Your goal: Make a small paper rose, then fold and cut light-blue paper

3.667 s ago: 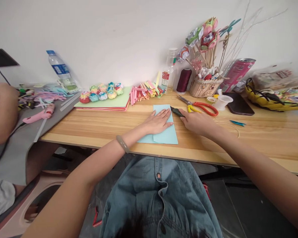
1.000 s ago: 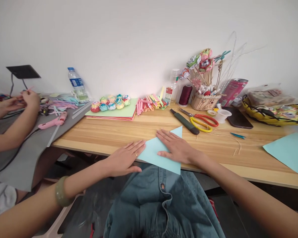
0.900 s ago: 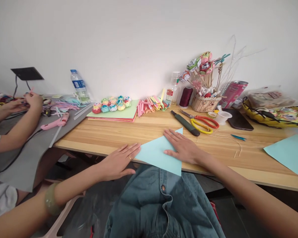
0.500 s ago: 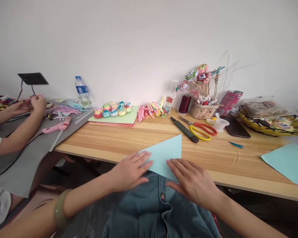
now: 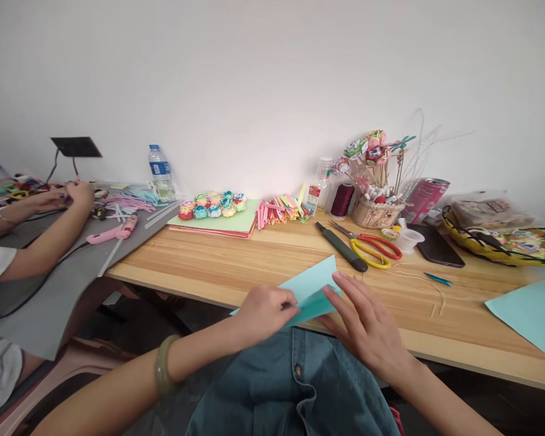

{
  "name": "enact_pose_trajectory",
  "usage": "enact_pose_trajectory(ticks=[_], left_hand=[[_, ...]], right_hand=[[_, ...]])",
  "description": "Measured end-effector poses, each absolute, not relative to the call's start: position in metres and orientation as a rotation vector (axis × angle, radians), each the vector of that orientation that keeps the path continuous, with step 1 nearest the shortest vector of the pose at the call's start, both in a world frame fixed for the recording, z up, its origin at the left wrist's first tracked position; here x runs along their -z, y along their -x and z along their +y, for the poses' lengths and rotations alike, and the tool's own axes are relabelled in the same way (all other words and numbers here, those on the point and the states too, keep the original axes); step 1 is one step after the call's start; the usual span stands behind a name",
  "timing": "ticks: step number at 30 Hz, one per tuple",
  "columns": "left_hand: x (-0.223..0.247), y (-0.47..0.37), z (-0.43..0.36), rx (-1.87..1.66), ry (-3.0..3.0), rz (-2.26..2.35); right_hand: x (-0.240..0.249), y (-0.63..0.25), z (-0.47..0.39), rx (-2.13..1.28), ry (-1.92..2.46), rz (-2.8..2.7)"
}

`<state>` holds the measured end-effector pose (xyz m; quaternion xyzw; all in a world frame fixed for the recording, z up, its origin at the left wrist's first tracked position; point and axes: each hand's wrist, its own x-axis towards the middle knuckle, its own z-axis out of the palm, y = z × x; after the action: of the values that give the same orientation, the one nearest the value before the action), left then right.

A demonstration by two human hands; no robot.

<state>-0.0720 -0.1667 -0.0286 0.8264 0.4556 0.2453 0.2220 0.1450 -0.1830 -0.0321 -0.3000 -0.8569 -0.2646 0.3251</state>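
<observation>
A light blue sheet of paper [image 5: 309,280] lies at the front edge of the wooden table, with its near part raised and folded over, showing a darker teal side. My left hand [image 5: 267,312] pinches the paper near its middle, fingers curled. My right hand [image 5: 366,315] has its fingers stretched out and apart, fingertips touching the paper's raised right end. A second light blue sheet [image 5: 527,318] rests at the right side of the table. Beyond my right hand lie scissors [image 5: 376,248] with red and yellow handles and a dark green utility knife [image 5: 343,247].
Paper flowers [image 5: 213,204] sit on stacked coloured sheets; folded strips [image 5: 284,211] lie beside them. Thread [image 5: 343,201], a flower basket [image 5: 376,215], a can [image 5: 427,200], a phone [image 5: 440,247] and a yellow basket [image 5: 472,245] stand behind. At left, another person's hands [image 5: 79,197] work near a pink glue gun [image 5: 113,233].
The paper's near part has been lifted and folded up. My left hand went from lying flat to pinching it; my right hand rose from the paper. The view shifted slightly.
</observation>
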Motion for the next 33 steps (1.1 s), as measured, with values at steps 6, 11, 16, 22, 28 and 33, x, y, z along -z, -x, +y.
enact_pose_trajectory(ticks=[6,11,16,22,28,33], left_hand=[[0.026,0.068,-0.150,-1.063,-1.370,1.166],[0.033,0.094,-0.133,-1.177,-1.323,1.325],[0.040,0.123,-0.126,-1.110,-1.471,1.561],[0.034,0.119,-0.137,-0.686,-2.628,1.537],[0.031,0.109,-0.145,-0.085,-2.867,1.035],[0.022,0.098,-0.156,-0.113,-2.954,1.099]], right_hand=[[0.036,-0.140,-0.184,0.821,0.568,-2.468],[0.037,-0.157,-0.174,0.611,0.698,-2.504],[0.043,-0.179,-0.158,0.389,0.891,-2.557],[0.038,-0.183,-0.147,0.335,0.963,-2.625],[0.037,-0.190,-0.137,0.335,1.077,-2.633],[0.033,-0.178,-0.150,0.211,0.857,-2.807]])
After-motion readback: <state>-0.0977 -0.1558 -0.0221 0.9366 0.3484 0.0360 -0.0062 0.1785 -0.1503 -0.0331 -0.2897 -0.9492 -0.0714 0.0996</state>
